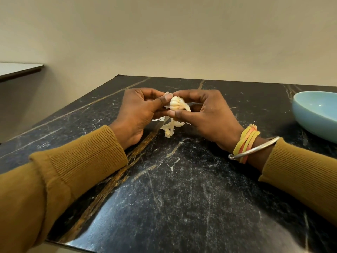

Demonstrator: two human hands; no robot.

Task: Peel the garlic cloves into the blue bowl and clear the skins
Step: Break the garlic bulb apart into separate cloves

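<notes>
Left hand (pixel 140 114) was over the black marble table (pixel 182 189), mustard sleeve (pixel 82 161) resting on the top, thumb and curled fingers pinching the left side of the garlic bulb (pixel 176 104). The bulb was held just above the table, mid-width, between both hands. It was whitish-cream with ribbed cloves showing and papery skin flaring off its sides. Loose skins (pixel 169 127) hung and lay just under it, on the table. Right hand (pixel 206 115) pinched the bulb's right side, thumb under and fingers curled over. Its wrist carried yellow-orange threads (pixel 245 143) and a metal bangle (pixel 255 148). Blue bowl (pixel 317 114) sat on the table far right, well apart from the hands. The visible inside was bare glaze; the rest was cut by the frame edge.
</notes>
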